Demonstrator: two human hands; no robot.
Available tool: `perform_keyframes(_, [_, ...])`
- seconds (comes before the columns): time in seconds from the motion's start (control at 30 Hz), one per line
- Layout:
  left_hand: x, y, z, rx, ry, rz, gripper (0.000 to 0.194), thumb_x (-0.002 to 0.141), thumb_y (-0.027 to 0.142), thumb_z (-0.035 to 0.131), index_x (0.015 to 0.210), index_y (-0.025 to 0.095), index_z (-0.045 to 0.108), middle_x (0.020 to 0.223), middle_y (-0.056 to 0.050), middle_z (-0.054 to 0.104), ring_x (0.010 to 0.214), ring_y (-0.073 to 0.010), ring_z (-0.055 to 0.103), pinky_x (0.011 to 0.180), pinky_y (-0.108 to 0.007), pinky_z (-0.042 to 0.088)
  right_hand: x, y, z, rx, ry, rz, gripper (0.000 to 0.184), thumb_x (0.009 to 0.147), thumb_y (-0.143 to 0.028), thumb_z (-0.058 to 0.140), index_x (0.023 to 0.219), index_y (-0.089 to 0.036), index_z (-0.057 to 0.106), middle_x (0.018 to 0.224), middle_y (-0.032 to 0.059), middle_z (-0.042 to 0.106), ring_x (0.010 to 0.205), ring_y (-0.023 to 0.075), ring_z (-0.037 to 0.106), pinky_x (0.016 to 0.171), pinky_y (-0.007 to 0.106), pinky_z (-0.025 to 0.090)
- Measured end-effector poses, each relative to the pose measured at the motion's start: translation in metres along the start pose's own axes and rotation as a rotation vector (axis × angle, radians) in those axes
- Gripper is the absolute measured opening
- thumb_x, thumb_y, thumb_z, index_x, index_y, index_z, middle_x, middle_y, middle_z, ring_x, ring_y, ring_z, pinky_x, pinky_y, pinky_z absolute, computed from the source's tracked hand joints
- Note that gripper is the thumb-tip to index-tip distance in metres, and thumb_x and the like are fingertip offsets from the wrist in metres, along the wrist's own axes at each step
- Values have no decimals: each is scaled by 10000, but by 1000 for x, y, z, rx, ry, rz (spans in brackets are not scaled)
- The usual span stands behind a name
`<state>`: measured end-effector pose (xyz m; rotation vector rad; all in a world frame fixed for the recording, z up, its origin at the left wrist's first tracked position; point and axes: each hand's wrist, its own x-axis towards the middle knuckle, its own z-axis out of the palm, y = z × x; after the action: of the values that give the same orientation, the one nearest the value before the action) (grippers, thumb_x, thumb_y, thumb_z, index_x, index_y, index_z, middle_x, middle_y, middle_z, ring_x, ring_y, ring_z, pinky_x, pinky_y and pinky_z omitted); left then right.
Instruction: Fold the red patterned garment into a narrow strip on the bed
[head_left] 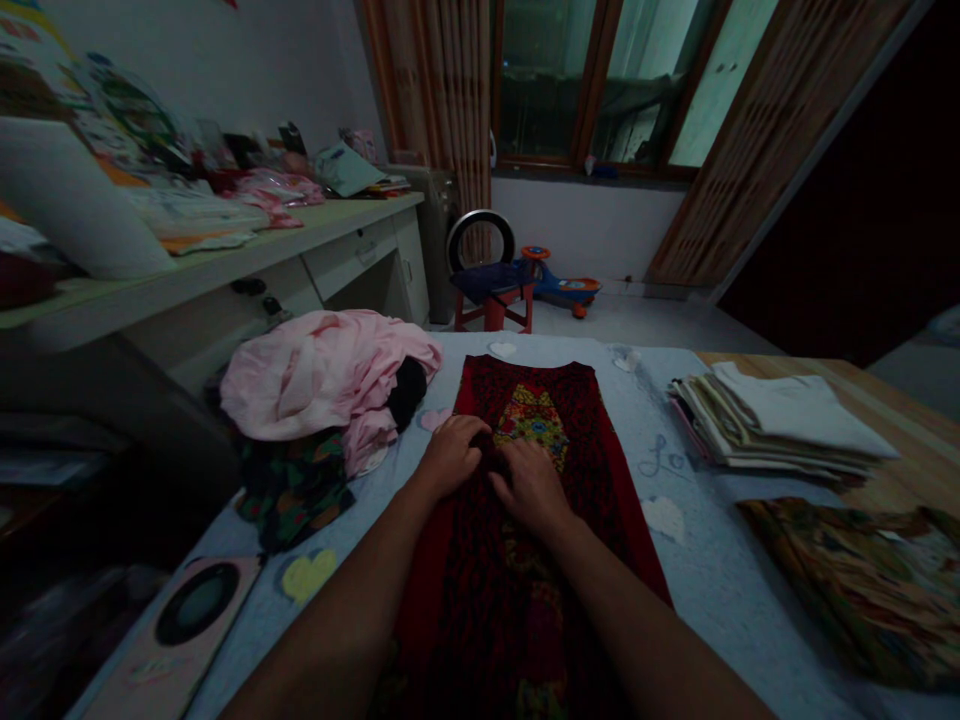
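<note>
A dark red garment (pixel 622 490) with black figuring and a yellow-green patterned panel lies spread lengthwise on the bed, its far edge slightly curved. My left hand (pixel 454 455) rests at the left of the panel, fingers bent and closed on the cloth. Close beside it, my right hand (pixel 532 485) has its fingers curled onto the same garment, thumb toward the left hand. A small dark bit of fabric shows between the hands; the fingertips are partly hidden in the dim light.
A heap of pink clothing (pixel 322 370) lies left, over a dark patterned cloth (pixel 296 490). A pink phone-like object (pixel 172 640) is at the near left. On the right are a folded clothes stack (pixel 780 420) and a brown patterned garment (pixel 862 580). Beyond stands a red stool (pixel 495 312).
</note>
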<state>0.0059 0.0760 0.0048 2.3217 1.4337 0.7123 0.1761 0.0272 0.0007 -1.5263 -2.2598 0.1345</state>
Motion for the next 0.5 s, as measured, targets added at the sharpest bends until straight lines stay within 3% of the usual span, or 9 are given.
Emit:
perform_keyframes(0.13, [-1, -4, 3, 11, -30, 9, 512, 647, 61, 506, 1111, 228, 646, 1265, -51, 586, 1227, -232, 497, 1080, -424, 379, 3, -1, 1, -18, 1, 19, 174, 863, -281, 615, 1020, -212, 581, 1035, 71, 616, 985, 249, 501, 859, 365, 370])
perform_keyframes(0.33, [2, -6, 5, 36, 82, 14, 328, 737, 46, 478, 946, 217, 663, 1085, -52, 587, 1092, -207, 532, 1007, -373, 433, 5, -1, 2, -48, -21, 17, 35, 877, -217, 580, 911, -217, 587, 970, 58, 624, 942, 232, 509, 825, 343, 363])
perform_keyframes(0.5, [2, 0, 5, 11, 134, -22, 244, 745, 54, 472, 885, 207, 599, 971, -43, 561, 960, -188, 557, 882, -319, 473, 4, 1, 3, 20, -5, 21, 63, 876, -194, 570, 934, -218, 578, 957, 49, 639, 925, 220, 518, 827, 333, 353])
